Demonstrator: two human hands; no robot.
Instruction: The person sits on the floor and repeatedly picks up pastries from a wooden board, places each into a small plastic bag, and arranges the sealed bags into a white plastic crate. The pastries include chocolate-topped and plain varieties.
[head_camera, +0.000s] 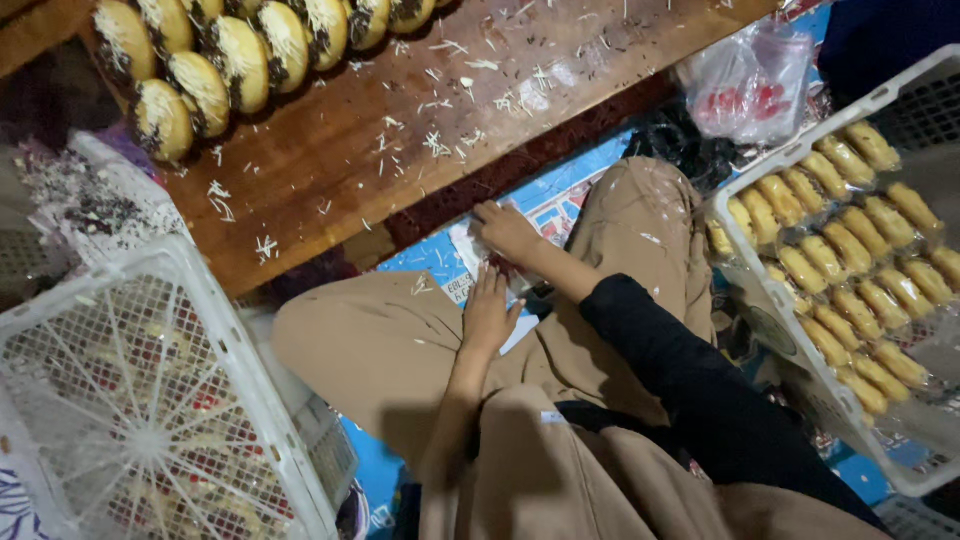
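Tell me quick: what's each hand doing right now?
Left hand: open, fingers flat, pressing down on the clear plastic wrapper between the knees.
Right hand: fingers curled on the same wrapper; whether it holds anything cannot be told.

Both arms reach forward and down between the folded knees. The left hand lies flat, palm down, fingers together and pointing ahead, forearm bare. The right hand sits just beyond it, fingers curled downward, wrist bent, a black sleeve covering the arm to mid-forearm. The hands are close, not touching.
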